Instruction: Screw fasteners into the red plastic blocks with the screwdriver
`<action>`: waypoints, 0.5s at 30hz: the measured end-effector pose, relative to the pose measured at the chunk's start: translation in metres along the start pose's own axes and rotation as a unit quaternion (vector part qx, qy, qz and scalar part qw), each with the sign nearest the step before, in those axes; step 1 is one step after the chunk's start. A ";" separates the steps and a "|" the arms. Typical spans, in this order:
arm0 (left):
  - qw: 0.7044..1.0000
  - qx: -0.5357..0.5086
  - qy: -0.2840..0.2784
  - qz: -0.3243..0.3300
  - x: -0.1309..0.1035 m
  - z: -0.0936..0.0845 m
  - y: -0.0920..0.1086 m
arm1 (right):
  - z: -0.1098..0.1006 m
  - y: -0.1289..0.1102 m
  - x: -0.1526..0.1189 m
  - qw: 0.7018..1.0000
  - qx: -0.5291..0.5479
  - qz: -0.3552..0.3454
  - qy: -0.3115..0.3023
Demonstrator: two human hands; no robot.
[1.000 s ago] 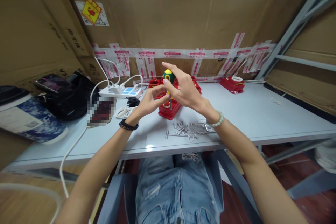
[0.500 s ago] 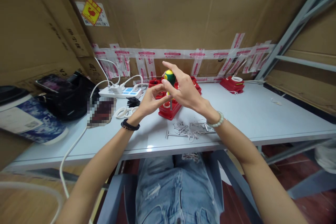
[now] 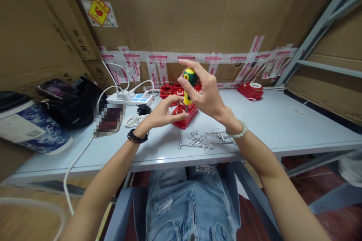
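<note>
A green and yellow screwdriver [image 3: 190,79] is held by its handle in my right hand [image 3: 205,92], shaft pointing down over a red block [image 3: 185,118]. The fingers of my left hand [image 3: 166,113] are parted around the lower shaft, thumb in front of the block; nothing is plainly gripped there. The tip of the shaft is hidden behind my left thumb. More red pieces [image 3: 166,90] with round openings stand behind my hands. Nearer the table's front edge lie a pile of screws [image 3: 194,137] and a T-shaped metal rod [image 3: 190,145].
At the left are a power strip [image 3: 130,99] with plugs, white rings [image 3: 129,121], a black bag [image 3: 68,109] and a large cup [image 3: 31,128]. Another red piece [image 3: 250,91] stands at the back right. Cardboard [image 3: 183,15] rises behind the table [image 3: 283,120].
My right hand has lifted up and right with the screwdriver, which now tilts. My left hand's fingers have spread apart, and the hand has moved slightly down from the handle's base.
</note>
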State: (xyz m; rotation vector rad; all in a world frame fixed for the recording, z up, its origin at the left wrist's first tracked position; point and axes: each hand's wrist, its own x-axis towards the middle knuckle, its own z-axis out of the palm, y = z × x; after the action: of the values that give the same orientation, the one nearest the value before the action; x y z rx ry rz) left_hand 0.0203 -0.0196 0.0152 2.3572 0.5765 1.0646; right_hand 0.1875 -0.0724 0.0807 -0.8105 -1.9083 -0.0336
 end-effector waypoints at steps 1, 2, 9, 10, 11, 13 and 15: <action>0.999 0.038 -0.031 -0.004 -0.002 -0.001 0.000 | -0.002 0.000 0.000 1.000 -0.009 0.008 0.006; 0.996 0.065 -0.058 -0.005 -0.004 -0.002 -0.001 | -0.004 0.001 0.000 1.000 -0.018 0.016 0.013; 0.978 0.175 -0.108 0.035 -0.003 0.001 -0.005 | -0.007 0.017 -0.003 0.998 -0.057 0.026 -0.004; 0.977 0.181 -0.109 0.038 -0.002 0.001 -0.004 | -0.007 0.020 -0.004 0.997 -0.065 0.028 -0.017; 0.976 0.186 -0.111 0.039 -0.001 0.002 -0.004 | -0.006 0.024 -0.005 0.996 -0.075 0.032 -0.035; 0.973 0.196 -0.115 0.044 0.000 0.003 -0.003 | -0.005 0.032 -0.007 0.989 -0.104 0.049 -0.096; 0.971 0.205 -0.115 0.051 0.000 0.005 -0.003 | -0.003 0.038 -0.009 0.973 -0.135 0.069 -0.173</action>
State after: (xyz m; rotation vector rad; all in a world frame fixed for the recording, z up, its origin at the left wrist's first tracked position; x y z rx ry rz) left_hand 0.0233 -0.0184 0.0104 2.8474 0.6416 0.7509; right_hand 0.2134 -0.0487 0.0621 -1.1954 -2.1975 -0.0714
